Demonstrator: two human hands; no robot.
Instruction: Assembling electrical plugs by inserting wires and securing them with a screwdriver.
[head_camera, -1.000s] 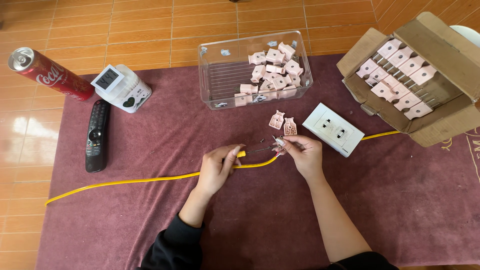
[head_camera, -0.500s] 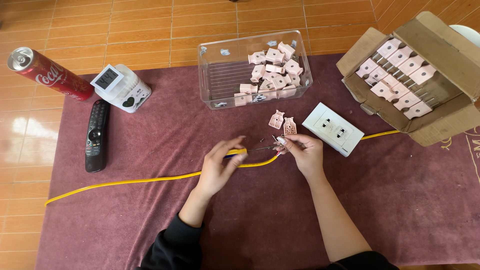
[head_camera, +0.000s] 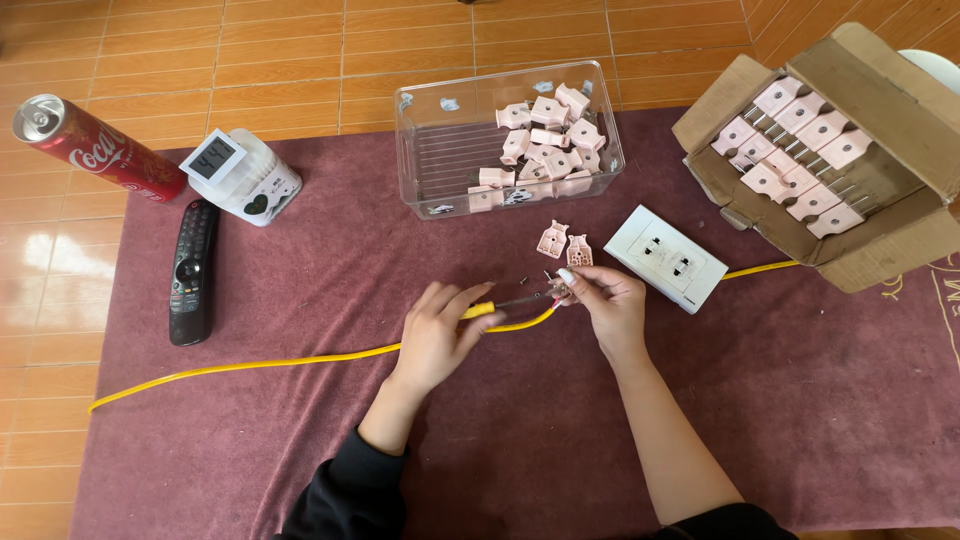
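Far left: red can (head_camera: 85, 148) lying down, white clock (head_camera: 243, 176), black remote (head_camera: 191, 270). Yellow cable (head_camera: 250, 365) runs left-right across maroon cloth (head_camera: 300, 450). Left hand (head_camera: 440, 335) fingers closed on yellow-handled screwdriver (head_camera: 500, 305), long axis left-right, tip pointing right. Right hand (head_camera: 608, 305) pinches small plug part at tip; grip detail unclear. Two pink plug halves (head_camera: 565, 244) just beyond. White socket (head_camera: 666, 258), cardboard box (head_camera: 880, 200) right.
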